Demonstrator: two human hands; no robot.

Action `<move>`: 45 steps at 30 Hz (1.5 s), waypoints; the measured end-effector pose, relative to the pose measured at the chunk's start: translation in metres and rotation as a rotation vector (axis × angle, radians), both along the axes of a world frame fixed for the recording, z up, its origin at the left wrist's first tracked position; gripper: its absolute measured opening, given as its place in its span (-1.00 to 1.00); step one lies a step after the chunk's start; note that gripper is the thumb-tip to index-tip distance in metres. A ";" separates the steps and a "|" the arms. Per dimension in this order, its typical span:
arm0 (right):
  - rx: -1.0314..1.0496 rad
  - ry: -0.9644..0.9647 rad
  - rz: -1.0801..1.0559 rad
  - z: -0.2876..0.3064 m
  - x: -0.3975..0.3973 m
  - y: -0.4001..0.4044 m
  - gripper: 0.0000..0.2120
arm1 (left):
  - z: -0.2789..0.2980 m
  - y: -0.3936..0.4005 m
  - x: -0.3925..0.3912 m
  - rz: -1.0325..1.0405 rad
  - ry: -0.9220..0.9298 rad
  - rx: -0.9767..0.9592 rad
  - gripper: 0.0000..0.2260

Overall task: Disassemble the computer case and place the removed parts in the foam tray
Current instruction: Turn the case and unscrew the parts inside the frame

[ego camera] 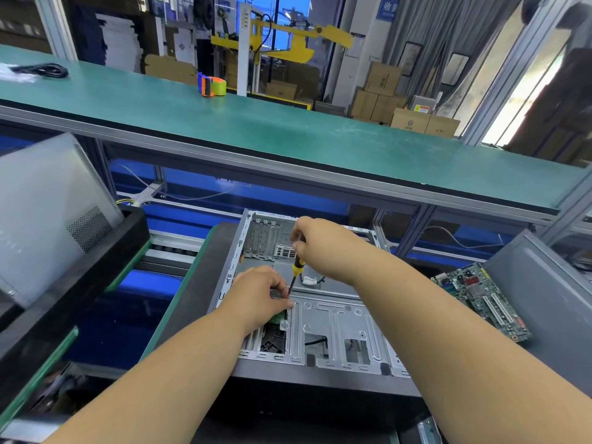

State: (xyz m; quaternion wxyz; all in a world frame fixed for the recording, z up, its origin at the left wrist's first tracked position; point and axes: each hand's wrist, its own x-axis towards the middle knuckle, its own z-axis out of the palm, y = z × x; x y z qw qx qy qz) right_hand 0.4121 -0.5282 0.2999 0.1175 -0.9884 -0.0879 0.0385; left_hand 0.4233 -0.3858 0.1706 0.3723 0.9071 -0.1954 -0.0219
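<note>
- Head view: the right hand (315, 243) reaches in from the lower right, forearm stretched forward, wrist bent down, fingers curled in a closed grip round the top of a screwdriver (296, 268).
- The screwdriver has a black and yellow handle; its dark shaft slants down and to the left, and the tip is hidden between the left hand's fingers.
- The left hand (261, 294) comes in from the lower left, palm down, fingers curled in a grip on a small part inside the case, just beside the screwdriver shaft; a green edge shows under the hand, but the part itself is mostly hidden.
- Both hands are over the open computer case (333, 328), which lies on its side on the dark worktop (198, 283), its bare metal floor facing up.
- A white connector (309, 280) on a black cable lies on the case floor just right of the screwdriver.
- A green motherboard (483, 299) lies to the right of the case, apart from it.
- A grey side panel (48, 213) leans in a black tray (105, 267) at the left.
- Behind runs a green shelf (288, 129) carrying a tape dispenser (213, 84).
</note>
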 end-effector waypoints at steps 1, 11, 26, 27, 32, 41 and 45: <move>0.006 0.000 0.008 0.000 0.000 0.000 -0.79 | 0.000 0.000 0.000 -0.001 0.002 -0.001 -0.83; -0.311 -0.158 0.000 -0.005 0.005 0.004 -0.64 | 0.001 0.000 0.000 -0.002 0.019 -0.011 -0.84; -0.006 -0.041 -0.010 -0.005 0.000 0.004 -0.83 | 0.001 0.001 0.000 -0.019 -0.006 0.009 -0.80; -0.052 -0.066 -0.015 -0.004 0.000 0.005 -0.74 | 0.001 0.001 0.000 -0.019 -0.005 0.009 -0.80; -0.008 -0.035 -0.006 -0.003 0.003 0.004 -0.77 | 0.000 0.000 0.001 -0.019 -0.007 0.014 -0.81; 0.166 0.097 -0.074 -0.001 0.000 0.002 -0.92 | -0.001 0.000 0.002 -0.017 -0.016 0.017 -0.78; 0.032 0.013 -0.068 -0.002 -0.004 0.005 -0.65 | -0.002 0.001 0.002 -0.024 -0.011 0.009 -0.78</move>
